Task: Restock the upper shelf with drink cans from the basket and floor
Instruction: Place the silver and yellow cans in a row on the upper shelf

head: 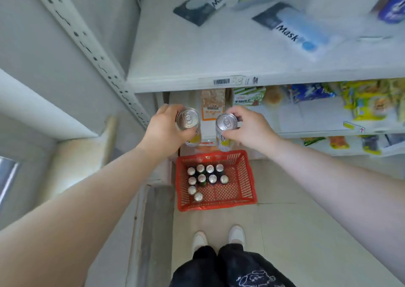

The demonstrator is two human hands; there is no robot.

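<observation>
While hands (164,131) grip them, cans (187,120) upright

Your L hand (166,126) w/ can (188,119) is left of R hand (249,126) w/ 2nd can (226,122), both below upper shelf (197,52) edge. Basket (246,177) on floor (285,221) ahead of your shoes (199,240); spare cans (210,168) in its left half.
</observation>
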